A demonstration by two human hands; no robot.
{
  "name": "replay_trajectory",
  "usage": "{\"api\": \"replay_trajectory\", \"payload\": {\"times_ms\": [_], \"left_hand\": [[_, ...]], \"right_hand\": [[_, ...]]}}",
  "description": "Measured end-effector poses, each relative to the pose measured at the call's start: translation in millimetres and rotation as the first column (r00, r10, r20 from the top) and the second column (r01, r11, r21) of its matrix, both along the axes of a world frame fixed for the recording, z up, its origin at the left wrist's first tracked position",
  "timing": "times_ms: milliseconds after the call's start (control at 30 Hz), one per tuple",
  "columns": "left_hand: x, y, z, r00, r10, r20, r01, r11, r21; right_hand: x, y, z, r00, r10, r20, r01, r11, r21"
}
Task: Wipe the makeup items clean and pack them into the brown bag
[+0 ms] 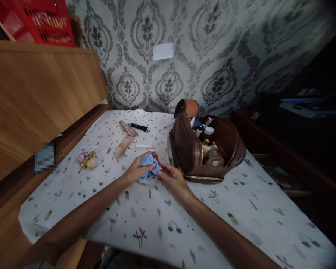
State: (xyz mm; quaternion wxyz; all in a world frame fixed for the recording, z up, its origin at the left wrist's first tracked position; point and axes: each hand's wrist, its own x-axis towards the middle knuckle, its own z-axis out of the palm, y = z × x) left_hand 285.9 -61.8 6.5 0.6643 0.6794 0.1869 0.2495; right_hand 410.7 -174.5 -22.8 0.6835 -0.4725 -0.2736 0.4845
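Note:
My left hand (136, 169) is closed on a bunched light blue cloth (148, 163) over the middle of the table. Pressed against the cloth is a small red, shiny item (155, 156), partly covered, so its kind is unclear. My right hand (175, 179) pinches that red item from the right side. Just right of my hands stands a brown leather toiletry bag (184, 144), unzipped, with bottles and tubes inside. Beyond my left hand lie a beige tube (123, 146), a pinkish tube (128, 129), a black tube (139, 127) and a white slim tube (145, 146).
A white patterned cloth (145, 213) covers the table. Small gold and purple items (87, 160) lie at the left. A wooden cabinet (44, 86) bearing a red basket (49, 22) borders the left side. The patterned wall (170, 82) rises behind; dark furniture stands right.

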Motion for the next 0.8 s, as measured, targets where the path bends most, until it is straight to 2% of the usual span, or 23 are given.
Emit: {"api": "replay_trajectory", "payload": {"times_ms": [133, 267, 333, 433, 500, 600, 700, 800], "left_hand": [[-3.1, 1.3, -2.1, 0.999, 0.051, 0.018, -0.054, 0.983, 0.175], [-5.9, 2.2, -5.2, 0.995, 0.097, -0.039, -0.079, 0.943, 0.325], [-7.8, 5.1, -7.6, 0.990, 0.128, -0.052, -0.101, 0.927, 0.362], [-11.0, 12.3, -11.8, 0.992, 0.125, -0.002, -0.115, 0.915, 0.386], [-12.1, 17.2, -14.5, 0.991, 0.134, 0.015, -0.130, 0.927, 0.351], [-11.6, 21.9, -17.5, 0.983, 0.178, -0.035, -0.169, 0.968, 0.186], [-10.3, 23.5, -17.8, 0.981, 0.188, -0.050, -0.186, 0.982, 0.047], [-10.5, 22.6, -15.1, 0.986, 0.164, -0.022, -0.163, 0.986, 0.015]], "right_hand": [[-0.2, -3.6, -2.5, 0.992, -0.011, 0.122, 0.013, 1.000, -0.012], [-0.6, -5.2, -2.8, 0.933, -0.040, 0.357, 0.050, 0.999, -0.019], [-1.3, -5.6, -2.2, 0.896, -0.051, 0.441, 0.064, 0.998, -0.016], [-3.0, -5.9, -1.1, 0.880, -0.015, 0.475, 0.036, 0.999, -0.036], [-4.0, -5.7, -0.4, 0.886, 0.002, 0.465, 0.020, 0.999, -0.042], [-4.4, -5.4, 1.3, 0.921, 0.021, 0.390, -0.006, 0.999, -0.040], [-3.3, -6.2, 5.2, 0.971, 0.055, 0.233, -0.041, 0.997, -0.064], [-2.1, -7.5, 9.6, 0.994, 0.071, 0.081, -0.064, 0.995, -0.078]]}}
